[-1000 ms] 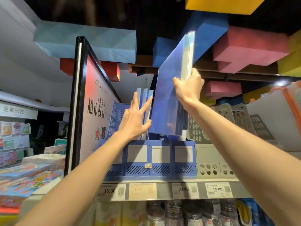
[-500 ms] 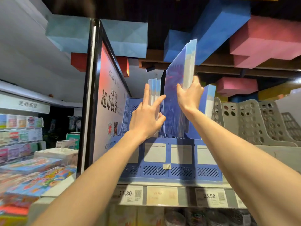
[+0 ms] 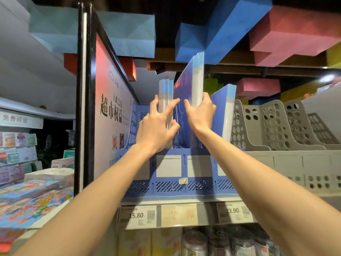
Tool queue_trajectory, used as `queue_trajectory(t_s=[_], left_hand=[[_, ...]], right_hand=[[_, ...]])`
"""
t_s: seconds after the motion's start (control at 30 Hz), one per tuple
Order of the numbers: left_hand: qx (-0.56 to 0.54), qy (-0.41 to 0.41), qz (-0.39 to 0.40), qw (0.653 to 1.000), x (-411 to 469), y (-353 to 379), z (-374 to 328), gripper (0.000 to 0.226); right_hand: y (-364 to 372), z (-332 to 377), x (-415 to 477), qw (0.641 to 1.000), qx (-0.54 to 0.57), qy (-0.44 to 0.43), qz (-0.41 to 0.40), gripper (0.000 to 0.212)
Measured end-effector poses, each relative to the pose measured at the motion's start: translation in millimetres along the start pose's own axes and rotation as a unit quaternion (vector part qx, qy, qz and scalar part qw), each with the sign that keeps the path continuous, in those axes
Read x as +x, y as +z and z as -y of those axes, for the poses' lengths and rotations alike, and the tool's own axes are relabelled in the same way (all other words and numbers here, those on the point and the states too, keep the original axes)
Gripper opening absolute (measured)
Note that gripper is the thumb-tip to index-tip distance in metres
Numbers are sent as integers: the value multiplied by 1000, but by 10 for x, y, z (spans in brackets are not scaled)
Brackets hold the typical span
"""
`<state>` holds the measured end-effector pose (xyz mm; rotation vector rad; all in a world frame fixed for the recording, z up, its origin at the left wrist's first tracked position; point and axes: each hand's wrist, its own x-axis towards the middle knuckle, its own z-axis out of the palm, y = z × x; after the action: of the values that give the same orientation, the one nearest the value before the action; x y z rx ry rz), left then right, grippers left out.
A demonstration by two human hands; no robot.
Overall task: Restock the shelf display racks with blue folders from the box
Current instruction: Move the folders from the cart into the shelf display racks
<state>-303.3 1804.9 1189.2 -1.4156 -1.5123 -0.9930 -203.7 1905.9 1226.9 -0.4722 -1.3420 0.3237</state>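
A blue display rack (image 3: 177, 185) stands on the shelf in front of me. My right hand (image 3: 200, 112) grips a bundle of blue folders (image 3: 191, 85) by its spine, its lower end down in a middle slot of the rack. My left hand (image 3: 158, 126) rests with spread, fairly straight fingers against three folders (image 3: 166, 91) standing upright in the slot to the left, holding them aside. One more blue folder (image 3: 226, 111) leans in the slot on the right. The box is out of view.
Grey perforated racks (image 3: 276, 130) fill the shelf to the right. A black-framed poster board (image 3: 103, 100) walls off the left end. Price tags (image 3: 138, 216) line the shelf edge, jars stand below. Coloured foam blocks (image 3: 221, 32) hang overhead. Colourful boxes (image 3: 31, 202) lie at the lower left.
My right hand has lowered the folder bundle deeper into the rack slot. My left hand has stayed against the upright folders on the left, and I have moved closer to the shelf.
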Motion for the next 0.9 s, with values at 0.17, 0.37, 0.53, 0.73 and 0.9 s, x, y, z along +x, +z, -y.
queue_trajectory(t_s=[0.17,0.37,0.53,0.73,0.9], left_hand=[[-12,5,-2,1000,8,24,32,63],[-32,1,7,999,7,27,43,58],[-50,-10,16,999,-17,19,51,55],[-85,-10,15,996,-26,20,65,55],[-92,-6,18,996,-32,21,70,55]], right_hand=[[-83,-129,-194,999,12,0,29,35],[-154,-114,-148,984,-20,36,176,54],[-269,-247,-215,958,-36,54,281,75],[-470,-241,-188,898,-7,63,436,89],[-629,-207,-327,900,-93,-23,426,49]])
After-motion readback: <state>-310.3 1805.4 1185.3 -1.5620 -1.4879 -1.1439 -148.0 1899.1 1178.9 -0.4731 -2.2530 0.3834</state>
